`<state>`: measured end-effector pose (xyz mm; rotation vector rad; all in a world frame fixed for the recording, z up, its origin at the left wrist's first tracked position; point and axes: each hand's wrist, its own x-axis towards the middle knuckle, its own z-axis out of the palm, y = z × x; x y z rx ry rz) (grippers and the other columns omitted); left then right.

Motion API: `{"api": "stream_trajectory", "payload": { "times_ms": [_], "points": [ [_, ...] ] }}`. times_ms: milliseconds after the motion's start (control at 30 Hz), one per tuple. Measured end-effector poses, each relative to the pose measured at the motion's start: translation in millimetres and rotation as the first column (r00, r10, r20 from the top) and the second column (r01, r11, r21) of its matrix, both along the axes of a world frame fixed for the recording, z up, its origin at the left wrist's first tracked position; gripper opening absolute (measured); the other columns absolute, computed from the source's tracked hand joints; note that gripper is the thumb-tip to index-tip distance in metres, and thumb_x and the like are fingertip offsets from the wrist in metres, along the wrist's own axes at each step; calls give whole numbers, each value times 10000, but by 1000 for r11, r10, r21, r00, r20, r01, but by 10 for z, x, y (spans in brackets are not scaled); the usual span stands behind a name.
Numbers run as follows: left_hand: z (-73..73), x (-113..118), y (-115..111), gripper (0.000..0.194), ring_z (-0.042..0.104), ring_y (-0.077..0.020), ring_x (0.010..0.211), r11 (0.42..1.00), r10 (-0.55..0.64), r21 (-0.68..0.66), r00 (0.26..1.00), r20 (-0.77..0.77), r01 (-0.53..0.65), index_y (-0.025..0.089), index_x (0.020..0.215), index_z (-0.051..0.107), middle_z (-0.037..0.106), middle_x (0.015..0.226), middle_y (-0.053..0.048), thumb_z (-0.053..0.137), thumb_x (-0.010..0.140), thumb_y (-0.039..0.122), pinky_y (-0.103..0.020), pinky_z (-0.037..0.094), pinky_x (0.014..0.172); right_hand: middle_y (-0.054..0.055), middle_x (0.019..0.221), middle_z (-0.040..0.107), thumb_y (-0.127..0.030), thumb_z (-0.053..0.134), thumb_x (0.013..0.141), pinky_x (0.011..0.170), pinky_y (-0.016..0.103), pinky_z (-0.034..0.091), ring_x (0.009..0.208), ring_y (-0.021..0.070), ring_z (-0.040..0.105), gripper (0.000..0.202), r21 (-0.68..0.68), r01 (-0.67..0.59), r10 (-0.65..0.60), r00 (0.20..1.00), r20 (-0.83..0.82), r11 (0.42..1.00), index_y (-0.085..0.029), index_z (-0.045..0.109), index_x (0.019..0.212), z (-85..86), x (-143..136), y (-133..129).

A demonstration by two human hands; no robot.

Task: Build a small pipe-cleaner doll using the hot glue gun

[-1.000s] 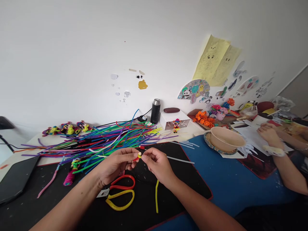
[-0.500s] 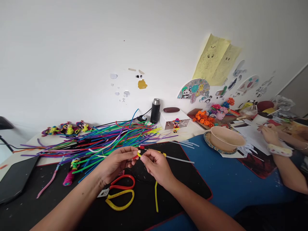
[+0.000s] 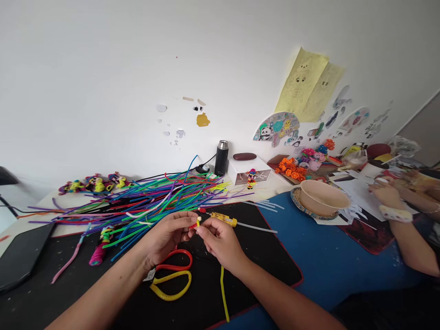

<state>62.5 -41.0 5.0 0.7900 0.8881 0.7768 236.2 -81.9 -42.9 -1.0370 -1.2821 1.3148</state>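
Note:
Over the black mat [image 3: 268, 261], the fingertips of my left hand [image 3: 170, 231] and my right hand [image 3: 222, 238] meet in a pinch. Between them is a small red and yellow pipe-cleaner piece [image 3: 198, 223] with a pale tip. Below my right hand hangs a yellow pipe cleaner [image 3: 224, 293]; its upper end is hidden behind that hand. Just behind my right fingers lies a yellow glue gun [image 3: 225, 219] with a translucent glue stick [image 3: 257, 227] at its back. Scissors [image 3: 172, 286] with one red and one yellow handle rest under my left wrist, their blades hidden.
Many coloured pipe cleaners [image 3: 165, 197] spread across the back left. A small figure [image 3: 105, 236] lies at left; another figure [image 3: 251, 178] stands by a white box [image 3: 237, 173]. Further along are a black flask [image 3: 222, 158], a beige bowl [image 3: 323, 197] and another person's hand [image 3: 387, 195].
My right fingertips have shifted slightly left over the small piece. The yellow pipe cleaner hangs lower, and more of the glue gun shows.

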Motion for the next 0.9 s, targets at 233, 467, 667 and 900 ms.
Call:
{"api": "stream_trajectory", "payload": {
  "times_ms": [233, 467, 667, 900],
  "points": [
    [25, -7, -3, 313, 567, -99, 596, 999, -51, -12, 999, -13, 51, 133, 784, 801, 657, 681, -8, 977, 558, 257, -186, 444, 542, -66, 572, 514, -585, 739, 874, 426, 202, 297, 441, 74, 425, 410, 13, -11, 11, 1000, 9, 1000, -183, 658, 850, -25, 55, 28],
    [13, -8, 1, 356, 543, -92, 596, 998, -64, -10, 998, -26, 63, 128, 780, 807, 648, 669, -6, 999, 523, 282, -179, 430, 544, -57, 621, 544, -594, 749, 853, 442, 214, 320, 455, 78, 447, 416, 4, 10, -10, 999, 32, 1000, -190, 648, 864, -69, 83, 34],
    [11, -51, 11, 312, 507, -86, 546, 986, -164, -30, 986, -2, 164, 128, 760, 793, 618, 607, 3, 979, 565, 286, -187, 423, 543, -60, 607, 541, -527, 775, 848, 486, 228, 339, 493, 93, 477, 357, 34, 19, -21, 997, 75, 999, -186, 673, 888, -8, 114, 23],
    [3, -53, 12, 298, 493, -85, 546, 978, -207, -32, 978, 1, 207, 115, 758, 784, 618, 605, -2, 967, 575, 264, -188, 406, 548, -71, 612, 555, -442, 781, 848, 443, 218, 335, 445, 83, 454, 278, 36, 20, -22, 998, 63, 999, -200, 664, 915, -16, 151, 10]
  ]
}}
